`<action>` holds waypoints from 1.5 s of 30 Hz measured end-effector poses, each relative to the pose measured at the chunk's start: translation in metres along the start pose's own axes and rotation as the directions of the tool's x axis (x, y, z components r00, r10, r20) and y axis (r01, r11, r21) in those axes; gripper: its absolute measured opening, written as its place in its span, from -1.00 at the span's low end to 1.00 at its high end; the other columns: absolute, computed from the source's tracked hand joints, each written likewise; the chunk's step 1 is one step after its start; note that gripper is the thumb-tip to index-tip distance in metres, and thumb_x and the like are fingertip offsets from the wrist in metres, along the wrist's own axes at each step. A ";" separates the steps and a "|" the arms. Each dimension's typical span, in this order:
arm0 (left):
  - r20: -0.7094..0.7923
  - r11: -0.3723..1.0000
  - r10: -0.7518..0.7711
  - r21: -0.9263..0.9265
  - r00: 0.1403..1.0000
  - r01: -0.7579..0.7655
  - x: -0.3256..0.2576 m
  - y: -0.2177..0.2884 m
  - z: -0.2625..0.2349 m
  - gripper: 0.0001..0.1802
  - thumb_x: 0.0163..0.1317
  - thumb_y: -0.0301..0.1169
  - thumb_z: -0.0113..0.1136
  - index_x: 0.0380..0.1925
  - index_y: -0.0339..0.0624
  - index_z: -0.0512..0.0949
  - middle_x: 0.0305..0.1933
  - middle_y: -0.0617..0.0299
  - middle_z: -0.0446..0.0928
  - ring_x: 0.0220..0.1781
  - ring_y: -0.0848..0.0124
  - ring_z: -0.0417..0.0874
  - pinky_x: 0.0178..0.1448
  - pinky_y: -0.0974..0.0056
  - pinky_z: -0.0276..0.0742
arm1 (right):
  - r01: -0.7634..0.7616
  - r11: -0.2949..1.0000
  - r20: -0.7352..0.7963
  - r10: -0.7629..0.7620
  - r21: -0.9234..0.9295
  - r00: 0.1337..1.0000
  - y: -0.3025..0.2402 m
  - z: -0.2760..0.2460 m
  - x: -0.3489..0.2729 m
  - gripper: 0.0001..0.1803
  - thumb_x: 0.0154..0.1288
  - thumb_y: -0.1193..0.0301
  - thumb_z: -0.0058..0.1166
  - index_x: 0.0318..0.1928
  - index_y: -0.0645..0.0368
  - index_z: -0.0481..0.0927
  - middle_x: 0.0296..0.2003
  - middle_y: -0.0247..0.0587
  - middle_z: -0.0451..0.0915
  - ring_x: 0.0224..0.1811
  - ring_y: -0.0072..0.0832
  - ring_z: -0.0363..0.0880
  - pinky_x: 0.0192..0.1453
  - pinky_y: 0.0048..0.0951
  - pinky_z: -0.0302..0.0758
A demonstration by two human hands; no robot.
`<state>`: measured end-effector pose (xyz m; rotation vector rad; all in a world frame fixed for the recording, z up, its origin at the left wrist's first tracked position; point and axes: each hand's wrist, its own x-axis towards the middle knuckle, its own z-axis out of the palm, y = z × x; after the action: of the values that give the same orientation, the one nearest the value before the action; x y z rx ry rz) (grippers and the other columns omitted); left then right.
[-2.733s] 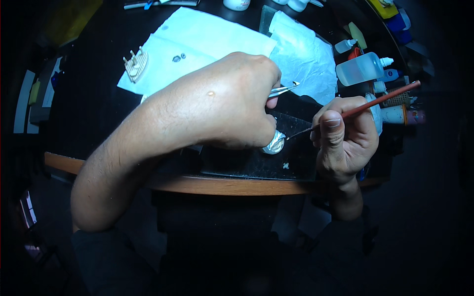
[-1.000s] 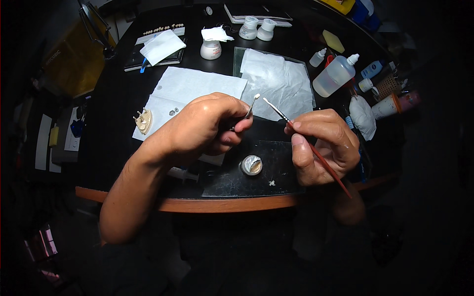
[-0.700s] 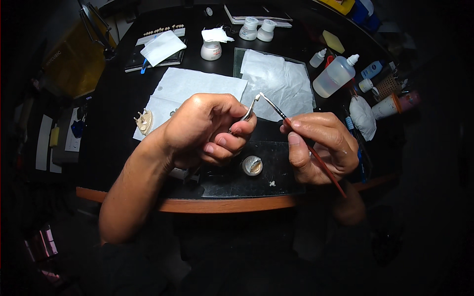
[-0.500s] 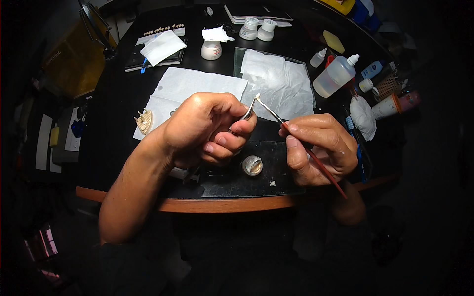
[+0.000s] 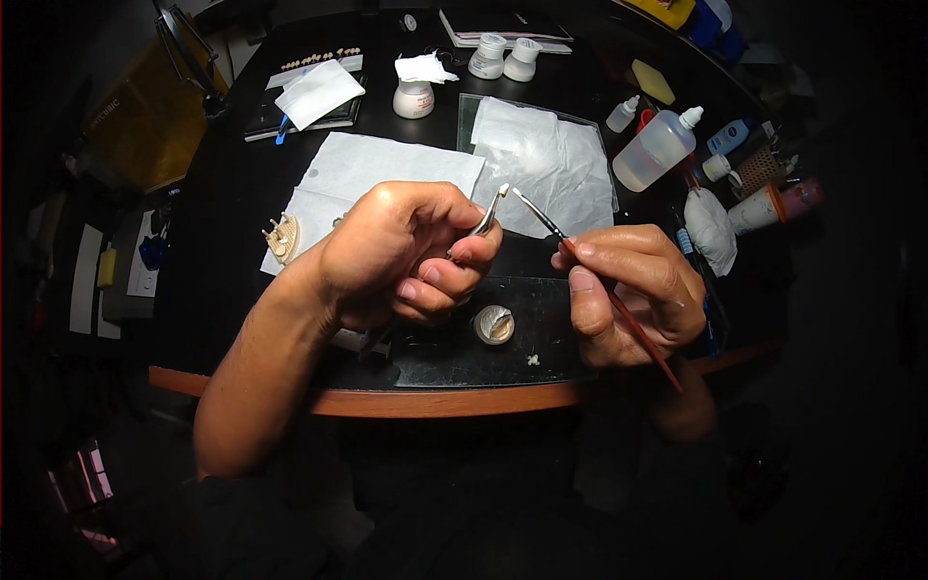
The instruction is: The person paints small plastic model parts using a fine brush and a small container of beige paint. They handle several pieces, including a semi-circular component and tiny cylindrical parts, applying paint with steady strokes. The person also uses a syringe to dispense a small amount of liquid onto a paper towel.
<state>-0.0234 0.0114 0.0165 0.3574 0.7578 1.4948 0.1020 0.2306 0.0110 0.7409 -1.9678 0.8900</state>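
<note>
My left hand [image 5: 411,251] is closed around a slim metal holding tool [image 5: 488,217], perhaps tweezers or a clamp; the palm hides most of it. A tiny off-white piece, tooth-like in look [image 5: 504,189], sits at the tool's tip. In my right hand [image 5: 643,290] is a fine brush [image 5: 633,329] with a reddish-brown handle, pinched between thumb and fingers. Its pale tip points up and left, slightly apart from the small piece. Below the hands, a small round jar [image 5: 494,325] with beige contents rests on a dark slab [image 5: 440,358]. A whitish crumb [image 5: 533,360] lies beside it.
White paper sheets [image 5: 362,164] and a tissue-covered glass plate [image 5: 541,174] lie beyond my hands. A beige dental model [image 5: 281,239] stands left. White jars [image 5: 414,99] are at the back. A squeeze bottle [image 5: 660,150] and cotton wad [image 5: 710,232] stand right.
My right hand has drawn back slightly to the right, so the brush tip has come away from the small piece. My left hand has stayed in place.
</note>
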 end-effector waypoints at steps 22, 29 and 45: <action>0.109 1.000 -0.019 -0.015 0.994 0.021 -0.004 -0.001 -0.008 -0.59 0.57 -0.16 -0.39 -0.47 -0.01 0.29 -0.60 0.52 0.11 -0.66 0.70 -0.02 -0.65 0.54 -0.08 | 0.001 1.000 0.031 -0.002 0.022 1.000 -0.001 -0.002 -0.002 -0.81 0.26 0.62 0.33 -0.11 0.36 0.70 -0.29 -0.01 0.76 -0.32 -0.36 0.82 -0.29 -0.42 0.77; -0.199 0.920 0.238 0.361 0.951 -0.154 0.000 -0.004 0.012 -0.57 0.63 -0.12 -0.03 -0.36 -0.20 0.49 -0.58 0.49 0.24 -0.59 0.68 0.16 -0.51 0.49 0.07 | -0.071 0.994 -0.066 0.077 0.080 0.995 -0.001 -0.001 -0.004 -0.82 0.27 0.62 0.29 -0.11 0.38 0.69 -0.32 0.00 0.73 -0.34 -0.43 0.77 -0.29 -0.49 0.71; -0.232 0.533 0.601 0.829 0.765 -0.167 0.009 -0.014 0.016 -0.62 0.62 -0.29 0.12 -0.32 -0.38 0.64 -0.60 0.33 0.50 -0.62 0.60 0.53 -0.54 0.39 0.44 | -0.075 0.997 -0.066 0.074 -0.015 0.995 0.005 0.000 -0.001 -0.81 0.15 0.70 0.30 -0.19 0.37 0.72 -0.34 -0.05 0.73 -0.40 -0.46 0.73 -0.35 -0.52 0.64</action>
<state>-0.0037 0.0230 0.0172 0.8708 1.8866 1.6388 0.0992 0.2336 0.0083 0.6239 -1.9539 0.9287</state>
